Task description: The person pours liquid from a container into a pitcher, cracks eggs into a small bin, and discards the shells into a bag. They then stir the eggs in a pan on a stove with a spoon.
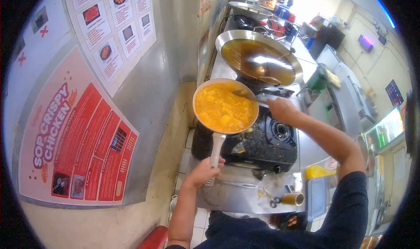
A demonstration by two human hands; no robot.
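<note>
My left hand [204, 172] is closed round the pale handle of a frying pan [217, 140]. The pan is over the left part of a black gas stove [249, 150] and holds yellow, lumpy food like soft scrambled egg [225, 109]. From the right, my right hand [283, 110] grips a spatula [256, 99] by its handle. Its brown head dips into the egg near the pan's upper right side. The stove's right burner [280, 131] is bare and shows beside the pan.
Beyond the stove stands a wide wok [286, 76] of dark oil. Scissors [274, 201], a brass-coloured cup [292, 199] and a knife [243, 185] lie along the counter's near edge. A pale blue tray [318, 196] is at right; a wall with posters [83, 161] runs along the left.
</note>
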